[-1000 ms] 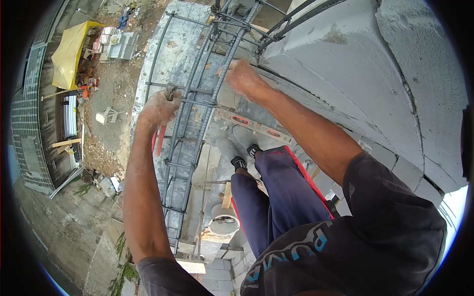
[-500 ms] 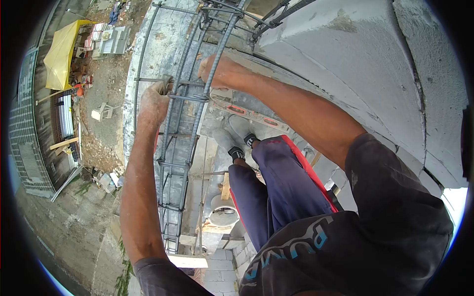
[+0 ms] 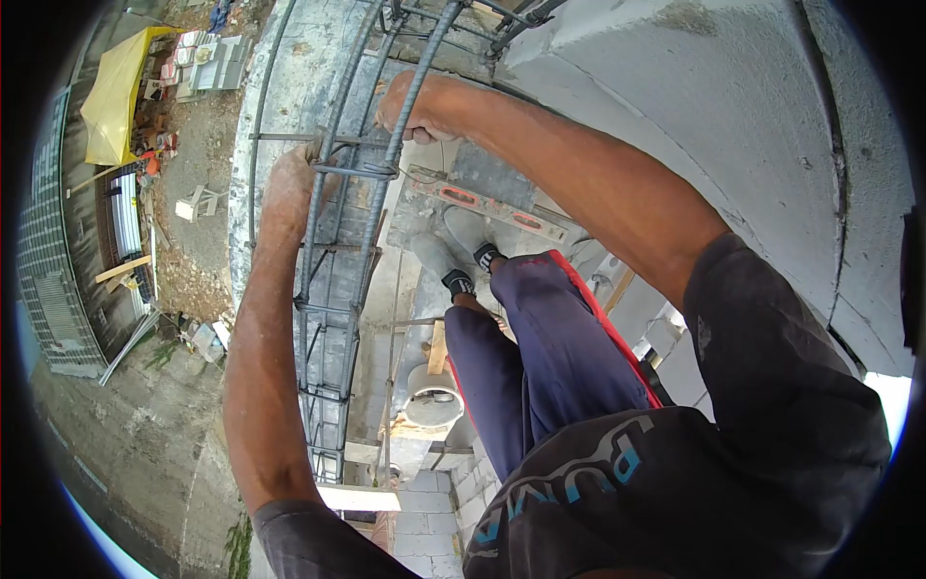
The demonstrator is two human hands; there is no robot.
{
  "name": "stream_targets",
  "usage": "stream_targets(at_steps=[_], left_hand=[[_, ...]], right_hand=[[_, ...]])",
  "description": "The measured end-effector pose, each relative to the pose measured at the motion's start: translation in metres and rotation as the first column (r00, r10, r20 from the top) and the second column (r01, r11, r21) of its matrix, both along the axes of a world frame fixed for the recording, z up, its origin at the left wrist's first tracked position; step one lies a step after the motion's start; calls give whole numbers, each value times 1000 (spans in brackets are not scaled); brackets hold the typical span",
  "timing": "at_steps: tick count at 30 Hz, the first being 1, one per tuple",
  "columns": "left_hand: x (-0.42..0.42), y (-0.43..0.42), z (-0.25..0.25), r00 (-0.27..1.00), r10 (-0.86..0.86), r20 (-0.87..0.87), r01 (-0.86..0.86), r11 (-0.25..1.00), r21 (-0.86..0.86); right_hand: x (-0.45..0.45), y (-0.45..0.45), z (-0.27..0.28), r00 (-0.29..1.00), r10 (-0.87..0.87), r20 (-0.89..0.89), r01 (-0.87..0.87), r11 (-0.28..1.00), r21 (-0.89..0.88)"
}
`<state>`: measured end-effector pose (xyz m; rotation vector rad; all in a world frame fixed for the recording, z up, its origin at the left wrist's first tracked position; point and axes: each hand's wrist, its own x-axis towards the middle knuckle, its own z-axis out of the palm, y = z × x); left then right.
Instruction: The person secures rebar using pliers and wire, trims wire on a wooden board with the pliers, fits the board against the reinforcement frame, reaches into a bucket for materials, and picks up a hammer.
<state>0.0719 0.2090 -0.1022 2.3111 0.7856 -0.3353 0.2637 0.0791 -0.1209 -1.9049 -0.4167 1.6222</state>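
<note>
A long rebar cage [image 3: 352,241] of ribbed bars and square stirrups runs over a grey formwork board [image 3: 280,92]. At its left side my left hand [image 3: 294,183] is closed at a stirrup corner; what its fingers grip is hidden. Across the cage, my right hand [image 3: 417,108] has its fingers curled behind the right-hand long bar, and whatever it may hold cannot be made out. A thin wire loop hangs just below the right hand. Between the hands, a stirrup [image 3: 355,172] crosses the cage.
A spirit level [image 3: 487,210] lies beyond my feet. Near my legs is a round bucket [image 3: 434,400]. A grey block wall [image 3: 675,125] rises on the right. Far below on the left are a yellow tarp [image 3: 121,96], a small stand [image 3: 198,205] and rubble.
The view has shifted, so the cage sits further left. My right hand has moved left and up behind the long bar. My left hand stays at the stirrup, and the red tool under it is no longer visible.
</note>
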Motion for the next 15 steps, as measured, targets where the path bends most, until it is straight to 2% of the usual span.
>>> stream_targets(at_steps=[2, 3, 4, 6, 8, 10, 12, 14, 15], left_hand=[[-2, 6, -11, 997, -71, -10, 71, 997, 22], [-4, 9, -15, 994, -106, -17, 107, 994, 31], [-4, 9, -14, 993, -119, -16, 119, 992, 32], [-5, 9, -13, 989, -145, -13, 146, 989, 34], [-5, 8, -11, 998, -60, 24, 60, 998, -26], [-2, 6, -4, 999, 33, -4, -33, 994, -101], [4, 4, 7, 987, 127, -100, -144, 973, -180], [2, 2, 7, 982, 162, -97, -180, 958, -222], [3, 2, 9, 979, 180, -94, -198, 950, -241]], right_hand=[[6, -3, -3, 992, 118, 37, -120, 991, 52], [9, 0, -15, 928, 313, 203, -342, 931, 130], [13, 4, -26, 801, 467, 376, -553, 816, 166], [15, 7, -33, 638, 564, 525, -720, 679, 146], [15, 9, -25, 671, 556, 491, -684, 719, 122], [13, 19, -12, 378, 714, 589, -849, 521, -87], [10, 25, -3, 119, 759, 640, -908, 344, -238], [6, 27, 6, -71, 721, 689, -920, 219, -324], [5, 27, 7, -90, 685, 723, -921, 218, -322]])
